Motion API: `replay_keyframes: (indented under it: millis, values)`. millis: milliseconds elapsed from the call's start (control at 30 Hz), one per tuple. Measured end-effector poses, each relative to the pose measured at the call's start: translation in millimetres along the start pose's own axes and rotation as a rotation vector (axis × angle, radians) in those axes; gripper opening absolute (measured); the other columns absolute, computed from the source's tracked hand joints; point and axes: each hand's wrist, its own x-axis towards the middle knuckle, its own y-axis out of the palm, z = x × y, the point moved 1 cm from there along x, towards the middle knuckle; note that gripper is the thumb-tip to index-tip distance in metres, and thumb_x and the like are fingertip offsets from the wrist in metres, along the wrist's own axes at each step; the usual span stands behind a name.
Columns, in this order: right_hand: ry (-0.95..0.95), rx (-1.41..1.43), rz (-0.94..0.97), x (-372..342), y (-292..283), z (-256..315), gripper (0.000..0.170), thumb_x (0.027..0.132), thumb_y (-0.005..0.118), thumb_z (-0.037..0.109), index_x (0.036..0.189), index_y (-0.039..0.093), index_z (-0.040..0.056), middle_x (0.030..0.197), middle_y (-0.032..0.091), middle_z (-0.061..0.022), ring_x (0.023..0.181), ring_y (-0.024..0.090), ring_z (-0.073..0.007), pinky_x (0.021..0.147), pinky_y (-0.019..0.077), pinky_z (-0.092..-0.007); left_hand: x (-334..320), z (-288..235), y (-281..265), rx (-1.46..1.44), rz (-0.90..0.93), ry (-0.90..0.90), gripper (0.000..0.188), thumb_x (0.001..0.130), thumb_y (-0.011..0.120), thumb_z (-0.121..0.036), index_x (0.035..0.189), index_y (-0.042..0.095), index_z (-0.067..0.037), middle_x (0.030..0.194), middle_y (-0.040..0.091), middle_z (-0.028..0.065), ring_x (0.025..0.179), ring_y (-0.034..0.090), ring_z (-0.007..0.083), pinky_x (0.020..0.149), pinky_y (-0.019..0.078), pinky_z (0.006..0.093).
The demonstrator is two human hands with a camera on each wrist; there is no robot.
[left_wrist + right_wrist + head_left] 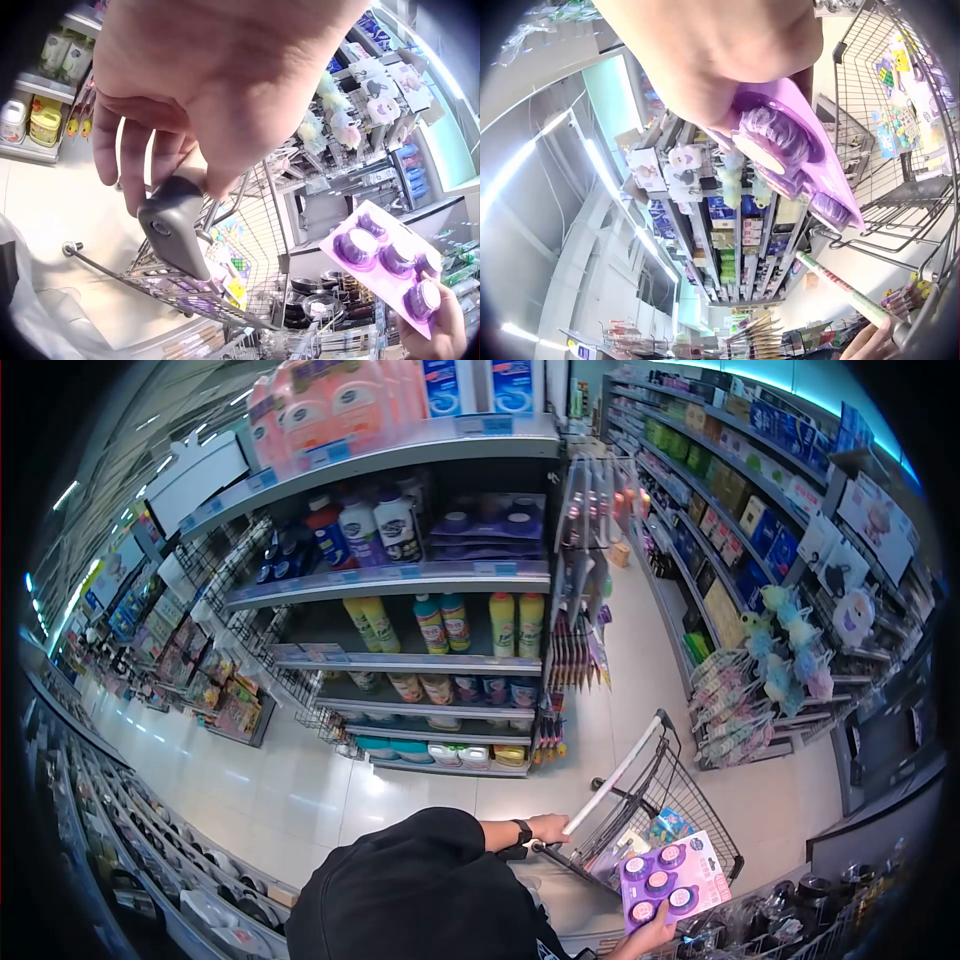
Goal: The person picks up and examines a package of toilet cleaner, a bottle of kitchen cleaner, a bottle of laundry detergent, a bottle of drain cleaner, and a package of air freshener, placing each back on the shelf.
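My left hand (548, 828) grips the end of the shopping cart's pale handle (612, 778). In the left wrist view, its fingers bend over the handle beside the grey end cap (176, 232). My right hand (650, 936) holds a pink and purple card pack (706, 872) by its lower edge, thumb on the front. Several round purple containers with pale labels sit on the card, their exact kind unclear. In the head view the pack overlaps the cart basket (690, 785). The right wrist view shows the pack (821, 161) from close up, beside the basket.
Colourful packages (900, 124) lie inside the cart. A shelf unit (400, 580) with bottles and tubs stands ahead, with similar purple packs (487, 525) on it. Bath puffs (790, 635) hang at the right. Pans (319, 304) fill a rack near the cart. A tiled aisle (600, 690) runs between the shelves.
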Motion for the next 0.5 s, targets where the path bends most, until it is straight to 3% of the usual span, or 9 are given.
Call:
replay_keyframes:
  millis: [67, 133, 200, 267, 300, 367, 400, 467, 500]
  values:
    - [0.003, 0.032, 0.097, -20.7, 17.5, 2.5, 0.044, 0.093, 0.072, 0.008, 0.132, 0.060, -0.0087, 0.124, 0.068, -0.0144, 0.102, 0.067, -0.0220, 0.090, 0.0546, -0.0362, -22.0, 8.8, -13.8, -0.053, 0.002, -0.017, 0.063, 0.092, 0.072, -0.044, 0.132, 0.053, 0.000, 0.118, 0.069, 0.0260, 0.113, 0.066, 0.0420, 0.097, 0.0509, 0.0479]
    - [0.018, 0.059, 0.192, -48.5, 33.2, 6.4, 0.045, 0.093, 0.072, 0.007, 0.133, 0.059, -0.0082, 0.125, 0.067, -0.0145, 0.104, 0.067, -0.0223, 0.091, 0.0543, -0.0363, -46.6, 15.6, -28.0, 0.036, -0.137, 0.112, 0.069, 0.093, 0.071, -0.045, 0.142, 0.048, -0.004, 0.125, 0.067, 0.0251, 0.118, 0.064, 0.0416, 0.098, 0.0506, 0.0476]
    - [0.039, 0.085, 0.288, -81.3, 54.1, 5.7, 0.046, 0.092, 0.072, 0.007, 0.134, 0.059, -0.0076, 0.126, 0.067, -0.0146, 0.105, 0.067, -0.0226, 0.092, 0.0540, -0.0365, -78.2, 11.9, -55.1, 0.023, -0.178, 0.198, 0.065, 0.097, 0.066, -0.049, 0.140, 0.050, -0.003, 0.127, 0.066, 0.0220, 0.119, 0.064, 0.0350, 0.098, 0.0513, 0.0440]
    - [0.062, 0.106, 0.381, -117.4, 74.3, 5.1, 0.047, 0.092, 0.071, 0.006, 0.135, 0.058, -0.0071, 0.126, 0.066, -0.0146, 0.106, 0.067, -0.0228, 0.093, 0.0537, -0.0367, -118.9, -0.4, -90.1, -0.390, -0.004, 0.327, 0.058, 0.104, 0.059, -0.048, 0.140, 0.053, -0.004, 0.128, 0.065, 0.0140, 0.116, 0.065, 0.0252, 0.096, 0.0523, 0.0384]
    - [0.071, 0.117, 0.427, -134.7, 86.0, 4.4, 0.048, 0.091, 0.071, 0.006, 0.135, 0.057, -0.0068, 0.127, 0.066, -0.0147, 0.107, 0.066, -0.0230, 0.094, 0.0536, -0.0368, -133.6, 3.4, -105.3, -0.398, -0.011, 0.327, 0.058, 0.104, 0.059, -0.048, 0.140, 0.053, -0.004, 0.128, 0.065, 0.0140, 0.116, 0.065, 0.0252, 0.096, 0.0523, 0.0384]
    - [0.093, 0.133, 0.511, -170.3, 105.0, 2.1, 0.049, 0.091, 0.071, 0.005, 0.136, 0.057, -0.0062, 0.127, 0.066, -0.0147, 0.108, 0.066, -0.0233, 0.095, 0.0533, -0.0369, -163.9, 16.0, -126.4, -0.864, 0.192, 0.260, 0.053, 0.109, 0.051, -0.044, 0.144, 0.052, -0.004, 0.135, 0.062, 0.0068, 0.119, 0.060, 0.0160, 0.100, 0.0509, 0.0337]
    - [0.108, 0.137, 0.550, -188.1, 112.0, -0.7, 0.050, 0.091, 0.071, 0.005, 0.137, 0.056, -0.0060, 0.127, 0.066, -0.0148, 0.109, 0.066, -0.0234, 0.096, 0.0531, -0.0370, -184.6, 20.3, -134.8, -0.878, 0.193, 0.258, 0.053, 0.109, 0.051, -0.044, 0.144, 0.052, -0.004, 0.135, 0.062, 0.0068, 0.119, 0.060, 0.0160, 0.100, 0.0509, 0.0337]
    - [0.109, 0.140, 0.663, -222.5, 142.4, -15.3, 0.055, 0.088, 0.072, 0.003, 0.139, 0.053, -0.0035, 0.129, 0.064, -0.0147, 0.112, 0.066, -0.0240, 0.099, 0.0516, -0.0364, -226.0, 34.9, -153.9, -1.135, 0.167, 0.533, 0.053, 0.111, 0.051, -0.038, 0.151, 0.046, -0.004, 0.143, 0.057, 0.0049, 0.125, 0.057, 0.0136, 0.105, 0.0487, 0.0323]
    - [0.133, 0.126, 0.672, -238.0, 156.7, -23.8, 0.055, 0.088, 0.073, 0.004, 0.139, 0.053, -0.0032, 0.128, 0.065, -0.0141, 0.111, 0.066, -0.0234, 0.098, 0.0516, -0.0357, -238.4, 51.6, -159.6, -1.207, 0.130, 0.517, 0.054, 0.111, 0.050, -0.034, 0.153, 0.042, -0.001, 0.145, 0.056, 0.0059, 0.128, 0.055, 0.0123, 0.108, 0.0471, 0.0313]
